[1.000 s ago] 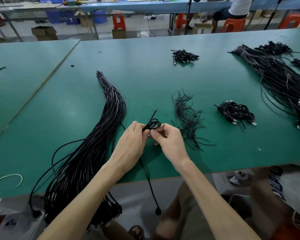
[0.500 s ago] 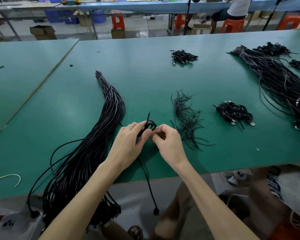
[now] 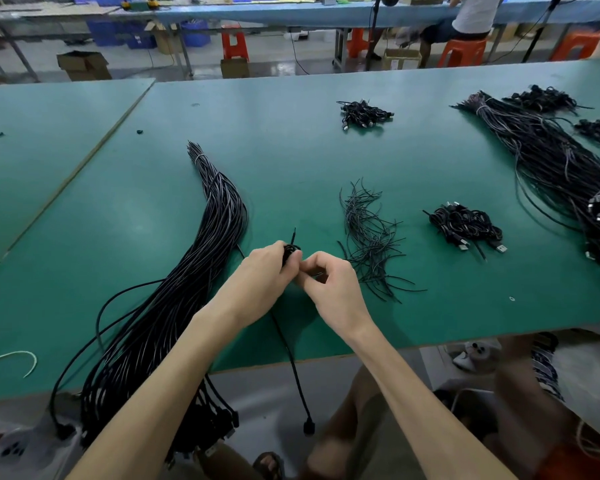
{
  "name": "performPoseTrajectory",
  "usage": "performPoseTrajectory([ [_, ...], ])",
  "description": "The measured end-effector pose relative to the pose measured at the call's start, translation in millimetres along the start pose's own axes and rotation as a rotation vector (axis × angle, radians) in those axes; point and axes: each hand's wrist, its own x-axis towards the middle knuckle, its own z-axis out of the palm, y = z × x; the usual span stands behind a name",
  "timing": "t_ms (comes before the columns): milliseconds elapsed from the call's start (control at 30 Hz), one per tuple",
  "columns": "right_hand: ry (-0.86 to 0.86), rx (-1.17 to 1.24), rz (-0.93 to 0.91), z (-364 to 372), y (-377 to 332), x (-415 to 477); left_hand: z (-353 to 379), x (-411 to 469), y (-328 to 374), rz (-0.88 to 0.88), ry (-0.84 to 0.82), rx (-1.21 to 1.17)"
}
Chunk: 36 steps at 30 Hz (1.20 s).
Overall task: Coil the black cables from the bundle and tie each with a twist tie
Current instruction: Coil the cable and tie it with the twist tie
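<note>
While the two hands sit low over the near part of the green table (image 3: 291,150), the head camera shows them pressed closer together than a second ago. Back then the small coil (image 3: 290,251) stood open between the fingertips, its loops easy to see. Now the left hand (image 3: 260,275) has curled round it, so only a dark knot and one stiff end poke out above the knuckles. The right hand (image 3: 333,285) pinches at the coil's near side with its fingers bent. Whether a twist tie is already in that pinch, I cannot tell.

From under the hands the cable tail (image 3: 291,362) runs over the table edge and its connector (image 3: 308,427) dangles clear below, much as it did before. To my eye that means the loops have been squeezed tight but a good length is not yet wound in, so tying is probably not due yet.

The big bundle (image 3: 187,289) lies just left of the hands, the loose twist ties (image 3: 371,237) just right, and a pile of finished coils (image 3: 465,225) lies beyond those.
</note>
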Motion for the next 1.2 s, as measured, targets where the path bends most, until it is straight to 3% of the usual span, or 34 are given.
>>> performPoseTrajectory([
  [267,-0.035,0.016,0.006,-0.1,1.1,0.5,7.2,12.1,-10.6,-0.051,-0.066,-0.196],
  [567,-0.021,0.073,0.027,-1.9,2.2,2.3,-8.6,1.7,-35.6,-0.008,-0.265,-0.761],
  [733,-0.065,0.095,0.027,-4.6,2.2,1.4,-10.2,0.9,-43.1,0.004,-0.352,-0.958],
  [1200,-0.019,0.079,0.012,-2.9,0.4,-1.4,-7.8,-0.7,-47.2,-0.081,-0.29,-1.142],
])
